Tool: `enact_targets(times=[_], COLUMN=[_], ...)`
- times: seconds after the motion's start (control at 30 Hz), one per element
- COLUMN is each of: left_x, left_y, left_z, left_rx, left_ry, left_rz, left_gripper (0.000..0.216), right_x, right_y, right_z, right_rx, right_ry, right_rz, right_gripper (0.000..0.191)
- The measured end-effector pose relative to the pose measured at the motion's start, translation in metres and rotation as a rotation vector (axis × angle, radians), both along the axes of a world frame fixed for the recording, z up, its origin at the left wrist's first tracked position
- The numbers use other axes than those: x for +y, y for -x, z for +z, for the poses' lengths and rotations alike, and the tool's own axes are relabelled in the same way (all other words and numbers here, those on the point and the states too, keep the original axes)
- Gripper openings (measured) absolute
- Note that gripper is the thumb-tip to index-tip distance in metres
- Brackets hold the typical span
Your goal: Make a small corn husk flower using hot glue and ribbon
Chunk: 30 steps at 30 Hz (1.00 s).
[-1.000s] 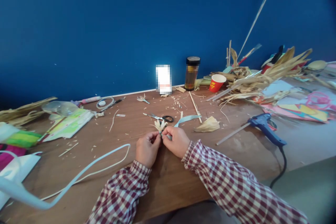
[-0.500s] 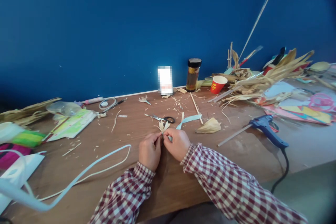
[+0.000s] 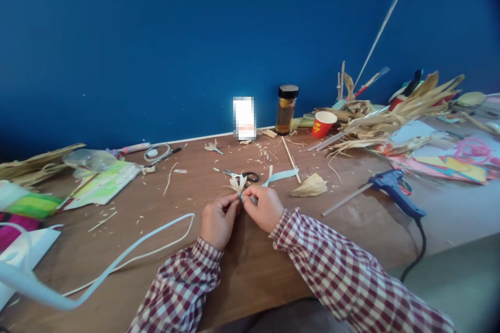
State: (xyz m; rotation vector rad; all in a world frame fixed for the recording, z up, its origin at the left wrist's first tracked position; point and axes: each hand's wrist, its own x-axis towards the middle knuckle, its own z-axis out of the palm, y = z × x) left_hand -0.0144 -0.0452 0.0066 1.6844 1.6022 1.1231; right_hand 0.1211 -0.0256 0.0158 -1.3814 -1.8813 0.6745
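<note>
Between my two hands is a small pale flower of corn husk (image 3: 238,184), its petals pointing away from me. My left hand (image 3: 220,220) pinches the base of the flower with thumb and forefinger. From the other side, my right hand (image 3: 265,207) is closed at the same base, by the stem; a bit of light blue shows at its fingers. Just beyond the flower lie scissors (image 3: 249,177) with dark handles. A light blue strip (image 3: 282,176) rests past my right hand. Another husk flower (image 3: 214,146) lies farther back on the table (image 3: 156,250).
A blue glue gun (image 3: 396,192) and a loose husk piece (image 3: 310,186) lie to the right. A lidded jar (image 3: 287,109), a red paper cup (image 3: 323,125) and piled corn husks (image 3: 363,130) stand along the back. A white cable (image 3: 136,242) curves in at left.
My left hand has shifted slightly left and up, and its wrist has turned a little. The flower has moved slightly left with the hands. The whole view has shifted a little.
</note>
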Motion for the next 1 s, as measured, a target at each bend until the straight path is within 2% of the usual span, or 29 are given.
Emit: enact_targets(times=[0.1,0.27,0.5,0.63,0.83,1.0], left_x=[0.000,0.000,0.000,-0.002,-0.002,0.003], left_y=[-0.001,-0.003,-0.007,-0.010,-0.008,0.003], left_z=[0.001,-0.003,-0.008,-0.008,-0.004,-0.003], left_rx=[-0.021,0.048,0.338,0.398,0.339,0.059], left_ry=[0.039,0.008,-0.163,-0.257,-0.207,0.012], left_rz=[0.023,0.044,0.071,0.035,-0.025,0.032], left_gripper=[0.024,0.024,0.020,0.024,0.029,0.028], right_x=[0.000,-0.001,-0.006,-0.006,-0.002,0.001], right_y=[0.000,0.002,0.008,0.010,0.003,0.000], right_z=[-0.002,-0.002,-0.006,-0.008,-0.008,-0.010], right_rx=[0.004,0.020,0.027,0.078,0.117,0.113], right_ry=[0.022,0.028,0.031,0.052,0.040,0.034], right_rz=[0.007,0.008,-0.003,0.003,0.032,0.111], right_gripper=[0.016,0.015,0.014,0.015,0.019,0.020])
